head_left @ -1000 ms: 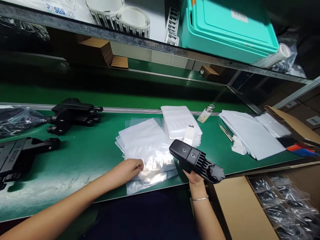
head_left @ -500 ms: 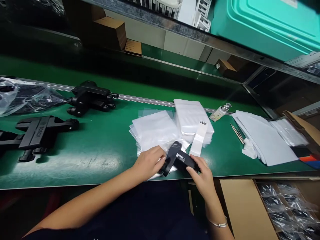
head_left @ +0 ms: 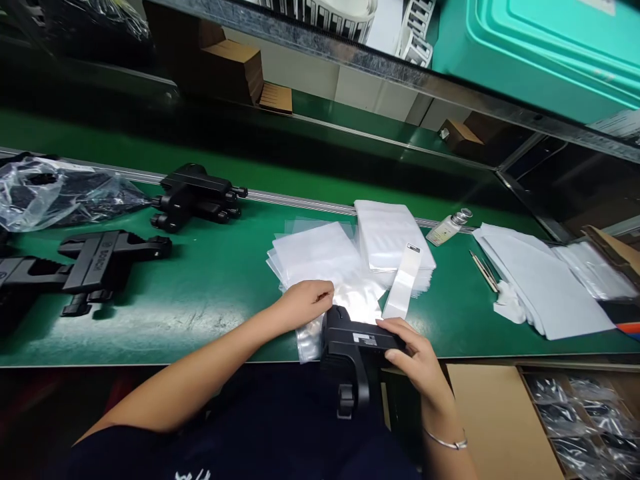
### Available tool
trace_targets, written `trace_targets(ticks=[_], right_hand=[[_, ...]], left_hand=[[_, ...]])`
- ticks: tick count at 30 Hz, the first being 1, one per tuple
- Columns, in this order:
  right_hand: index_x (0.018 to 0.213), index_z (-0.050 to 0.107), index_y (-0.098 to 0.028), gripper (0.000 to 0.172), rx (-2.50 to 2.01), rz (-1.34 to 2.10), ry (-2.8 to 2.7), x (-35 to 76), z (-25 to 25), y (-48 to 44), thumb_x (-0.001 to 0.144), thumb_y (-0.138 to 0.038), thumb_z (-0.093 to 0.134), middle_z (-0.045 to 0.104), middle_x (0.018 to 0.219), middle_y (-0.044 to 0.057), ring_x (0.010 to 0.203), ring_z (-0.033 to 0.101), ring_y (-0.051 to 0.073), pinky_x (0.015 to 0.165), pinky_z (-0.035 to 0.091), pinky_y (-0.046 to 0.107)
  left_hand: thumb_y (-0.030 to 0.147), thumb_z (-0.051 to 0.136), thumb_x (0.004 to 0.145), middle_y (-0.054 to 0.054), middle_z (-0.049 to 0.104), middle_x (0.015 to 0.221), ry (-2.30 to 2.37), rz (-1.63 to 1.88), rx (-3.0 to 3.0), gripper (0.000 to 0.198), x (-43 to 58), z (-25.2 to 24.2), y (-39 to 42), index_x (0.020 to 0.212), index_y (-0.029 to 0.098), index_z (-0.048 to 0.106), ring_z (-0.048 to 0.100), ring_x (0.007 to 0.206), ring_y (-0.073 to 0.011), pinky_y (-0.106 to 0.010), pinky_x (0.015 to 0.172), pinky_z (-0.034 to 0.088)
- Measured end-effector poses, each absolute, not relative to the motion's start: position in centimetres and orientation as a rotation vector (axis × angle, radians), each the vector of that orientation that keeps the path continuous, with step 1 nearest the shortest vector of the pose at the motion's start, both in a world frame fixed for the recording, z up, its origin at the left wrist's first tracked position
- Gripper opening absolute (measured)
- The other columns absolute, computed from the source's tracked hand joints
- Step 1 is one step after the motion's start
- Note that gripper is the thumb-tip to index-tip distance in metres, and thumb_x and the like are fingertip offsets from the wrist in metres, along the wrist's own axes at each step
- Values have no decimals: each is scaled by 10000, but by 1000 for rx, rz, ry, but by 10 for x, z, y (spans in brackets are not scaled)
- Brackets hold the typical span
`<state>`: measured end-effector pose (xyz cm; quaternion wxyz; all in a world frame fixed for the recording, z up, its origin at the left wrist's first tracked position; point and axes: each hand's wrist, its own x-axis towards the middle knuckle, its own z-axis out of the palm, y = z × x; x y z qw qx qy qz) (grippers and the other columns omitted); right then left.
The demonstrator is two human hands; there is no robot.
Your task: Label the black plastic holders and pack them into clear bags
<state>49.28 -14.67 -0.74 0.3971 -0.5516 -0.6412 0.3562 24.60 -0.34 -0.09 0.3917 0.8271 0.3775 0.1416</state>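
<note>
My right hand (head_left: pixel 417 357) grips one end of a black plastic bracket (head_left: pixel 377 337) with a small white label on top. The bracket extends past the table's front edge, with a knob at its lower end. My left hand (head_left: pixel 304 308) is closed beside the bracket's other end, its fingertips against the shiny clear plastic bags (head_left: pixel 356 300). What those fingertips pinch, if anything, is hidden. Behind my hands lie loose clear bags (head_left: pixel 317 253) and a thicker stack of bags (head_left: pixel 387 233). A white label strip (head_left: pixel 403 280) rests across that stack's front.
More black brackets, one marked BOSCH (head_left: pixel 103 261) and one farther back (head_left: pixel 197 193), are at left near a bagged item (head_left: pixel 65 193). To the right are a small bottle (head_left: pixel 449 227), pens (head_left: pixel 484 270) and white sheets (head_left: pixel 545 287). An open carton (head_left: pixel 505 413) holds bagged parts below.
The bracket has turned and come down toward me, over the table edge. My left hand has moved off it, up to the bags. My right hand still holds its end.
</note>
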Motion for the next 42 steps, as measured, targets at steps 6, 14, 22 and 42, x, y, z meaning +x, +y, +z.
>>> trace_targets(ticks=[6,14,22,42], right_hand=[[1193,668,-248,383,-1603,619,-1515,481,-28,-137,842,-399,669,661,1108,88,1035,635,253,879,535,391],[1233,608,-193,387,-1594,166,-1481,442,-39,-121,875,-338,619,639,1147,132,1100,599,270,966,490,473],[1222,601,-189,392,-1658,208,-1341,442,-39,-105,872,-364,615,638,1164,130,1095,606,279,936,506,480],[1126,719,-236,369,-1462,667,-1376,481,-26,-108,814,-430,684,677,1150,114,1083,630,293,925,523,459]], left_hand=[[214,439,794,49,410,569,706,159,2063,212,231,4,-9,594,196,369,399,548,-114,-247,518,243],[218,471,885,7,570,658,744,379,2607,212,259,18,-39,676,193,491,539,618,-150,-263,548,304],[228,438,928,19,580,638,890,654,2631,257,257,23,-26,685,195,514,567,588,-134,-247,529,343],[311,355,931,29,479,661,1096,595,2132,301,207,57,30,651,202,374,468,626,-135,-253,586,331]])
